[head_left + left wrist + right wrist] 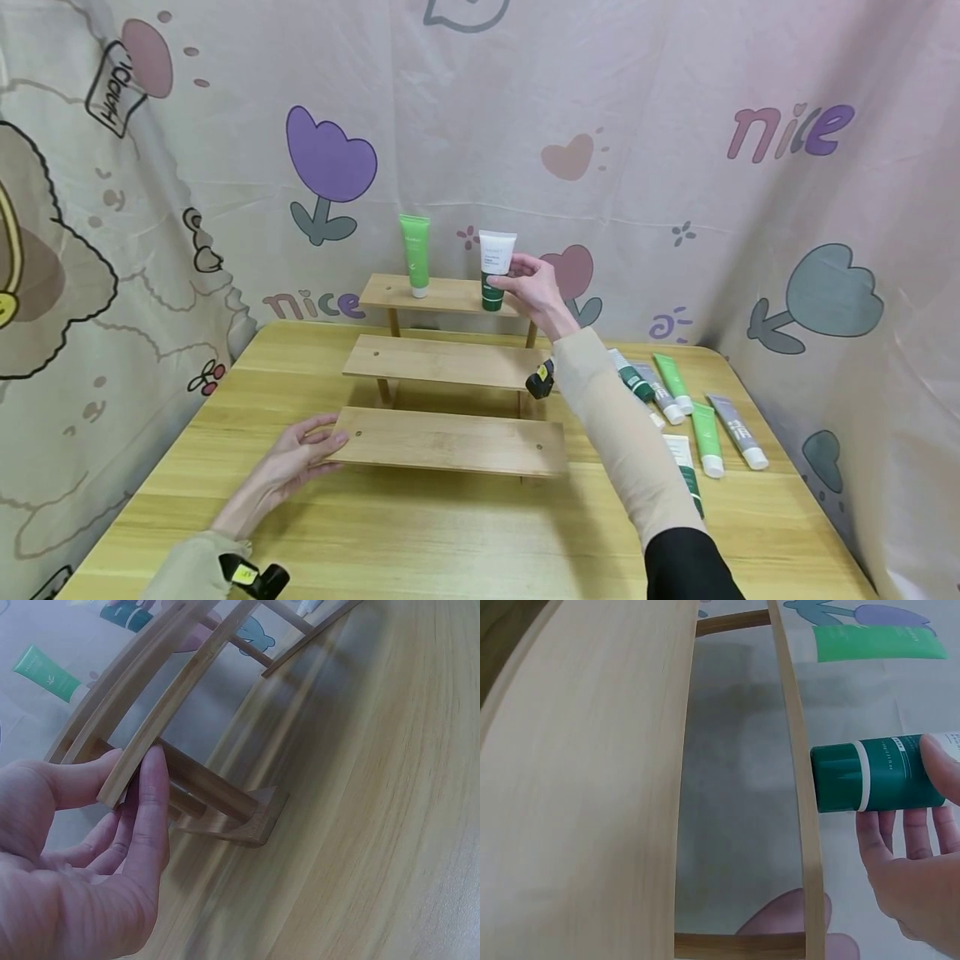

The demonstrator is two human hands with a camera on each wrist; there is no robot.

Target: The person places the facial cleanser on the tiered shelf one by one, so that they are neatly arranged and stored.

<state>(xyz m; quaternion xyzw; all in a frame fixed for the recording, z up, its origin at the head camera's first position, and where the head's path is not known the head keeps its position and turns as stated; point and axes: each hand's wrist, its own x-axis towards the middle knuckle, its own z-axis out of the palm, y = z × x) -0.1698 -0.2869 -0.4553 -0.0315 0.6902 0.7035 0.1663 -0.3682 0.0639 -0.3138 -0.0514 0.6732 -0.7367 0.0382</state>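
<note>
A three-tier wooden stand (450,442) stands on the table. My left hand (296,454) pinches the left end of its lowest board between thumb and fingers, as the left wrist view also shows. At the top board (457,292), my right hand (536,287) holds a white and dark green tube (497,258) upright, cap down. In the right wrist view the tube's green cap (836,778) is at the board's edge; whether it bears its weight there I cannot tell. A bright green tube (416,254) stands cap down on the same board, to the left.
On the table's right side lie several tubes: green ones (707,437), grey ones (738,429) and white and dark green ones (684,467). A patterned cloth (465,125) hangs behind and at both sides of the wooden table (420,542).
</note>
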